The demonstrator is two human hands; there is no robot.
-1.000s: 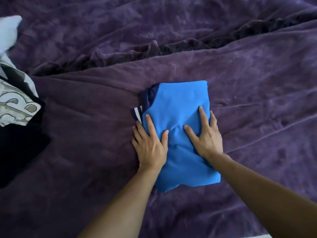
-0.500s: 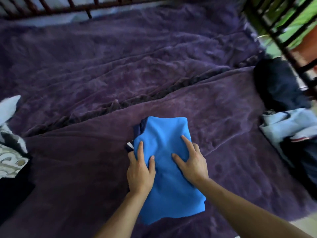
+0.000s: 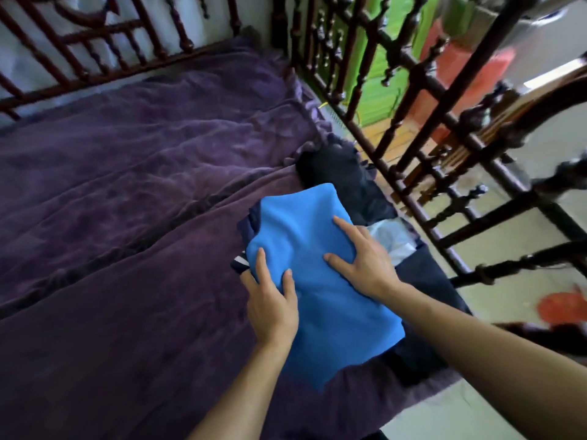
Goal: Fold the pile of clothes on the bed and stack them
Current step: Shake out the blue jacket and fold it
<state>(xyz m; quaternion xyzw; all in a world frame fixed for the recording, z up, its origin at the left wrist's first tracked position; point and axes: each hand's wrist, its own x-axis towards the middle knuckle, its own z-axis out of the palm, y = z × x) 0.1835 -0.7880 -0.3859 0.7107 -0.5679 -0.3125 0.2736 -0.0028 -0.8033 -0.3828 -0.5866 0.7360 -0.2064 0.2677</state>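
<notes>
Pressure is best applied evenly through the flat, spread fingers of the left hand (image 3: 273, 308) and right hand (image 3: 370, 268), under which the folded blue garment (image 3: 320, 300) lies, so that it is squared onto the dark stack (image 3: 422, 277) just beside the right hand.

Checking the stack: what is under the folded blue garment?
Past the right and near edges of the blue garment, dark navy cloth shows, and a pale blue piece. What lies directly beneath is covered.
</notes>
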